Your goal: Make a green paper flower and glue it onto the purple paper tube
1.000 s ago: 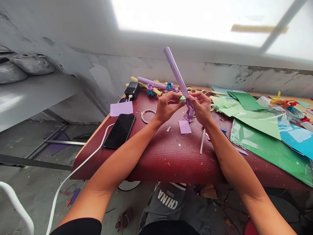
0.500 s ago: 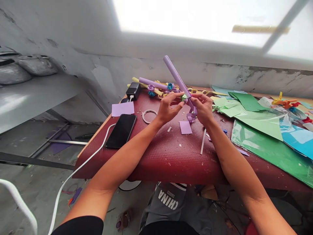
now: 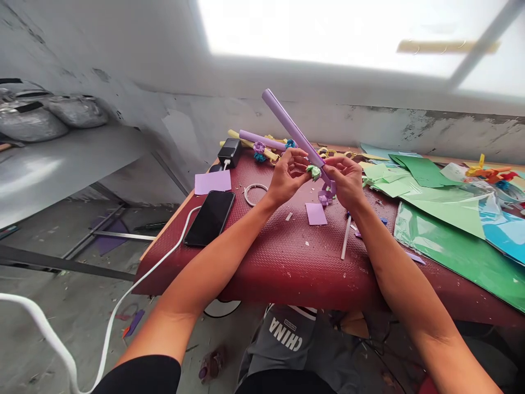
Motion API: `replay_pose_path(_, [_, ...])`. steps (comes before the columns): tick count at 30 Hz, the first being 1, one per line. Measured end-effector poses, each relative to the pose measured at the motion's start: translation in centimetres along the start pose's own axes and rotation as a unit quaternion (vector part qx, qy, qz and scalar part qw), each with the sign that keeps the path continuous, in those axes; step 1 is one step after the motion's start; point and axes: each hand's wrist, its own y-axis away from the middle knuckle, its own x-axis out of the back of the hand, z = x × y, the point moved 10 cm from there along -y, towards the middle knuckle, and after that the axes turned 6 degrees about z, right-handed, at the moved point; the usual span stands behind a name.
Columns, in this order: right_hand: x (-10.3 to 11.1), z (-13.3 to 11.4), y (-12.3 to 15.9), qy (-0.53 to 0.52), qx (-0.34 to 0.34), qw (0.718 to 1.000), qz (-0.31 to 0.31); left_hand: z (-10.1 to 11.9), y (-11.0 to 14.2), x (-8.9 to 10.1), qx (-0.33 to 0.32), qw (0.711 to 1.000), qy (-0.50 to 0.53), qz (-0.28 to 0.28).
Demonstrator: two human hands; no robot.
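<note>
My right hand (image 3: 344,176) is closed around the lower part of a rolled purple paper tube (image 3: 289,121), which slants up to the left above the table. Curled purple paper strips (image 3: 326,196) hang below that grip. My left hand (image 3: 289,174) has its thumb and fingertips at a small light green paper flower (image 3: 314,173), pinched against the side of the tube. Part of the flower's base is hidden. Under my hands a square of purple paper (image 3: 315,214) lies on the dark red table cover (image 3: 262,257).
Left on the table are a phone (image 3: 210,218), a black charger (image 3: 230,152), a purple paper sheet (image 3: 213,182) and a coiled white cable (image 3: 255,195). Behind lies another purple tube (image 3: 260,138) with paper flowers. A white stick (image 3: 346,238) and green sheets (image 3: 455,268) lie right.
The purple tube leans further left, and the green flower shows more fully at my left fingertips. The whole view has shifted slightly, moving the table to the right in the picture.
</note>
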Motion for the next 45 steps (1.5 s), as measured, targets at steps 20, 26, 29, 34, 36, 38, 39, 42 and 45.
replay_pose_path(20, [-0.4,-2.3,0.0,0.118,0.127,0.982,-0.077,3.4,0.3,-0.1,-0.173,0.966,-0.189,-0.038])
replay_pose_path(26, [-1.0,-1.8,0.0,0.099,0.085,0.987,-0.096,3.2,0.3,0.2,-0.153,0.973,-0.17,-0.03])
replay_pose_path(29, [-0.9,-1.3,0.0,0.084,0.07,0.989,-0.099,2.6,0.3,0.3,-0.125,0.983,-0.129,-0.023])
replay_pose_path(34, [-0.8,-0.6,-0.1,0.069,0.049,0.991,-0.1,1.3,0.1,0.7,-0.092,0.993,-0.077,0.0])
replay_pose_path(36, [-0.8,-0.8,0.0,0.063,0.05,0.992,-0.102,0.9,0.0,0.9,-0.08,0.995,-0.061,0.007])
replay_pose_path(38, [-1.0,-1.1,0.1,0.056,0.05,0.992,-0.105,0.7,-0.1,1.0,-0.076,0.996,-0.053,0.01])
replay_pose_path(39, [-1.0,-1.2,0.2,0.052,0.05,0.992,-0.105,0.8,-0.1,1.0,-0.076,0.996,-0.054,0.009])
replay_pose_path(42, [-1.2,-1.7,0.3,0.051,0.057,0.992,-0.102,1.2,-0.1,1.0,-0.08,0.994,-0.076,0.01])
replay_pose_path(45, [-1.3,-1.8,0.5,0.053,0.054,0.993,-0.095,1.8,0.0,1.1,-0.088,0.99,-0.109,0.014])
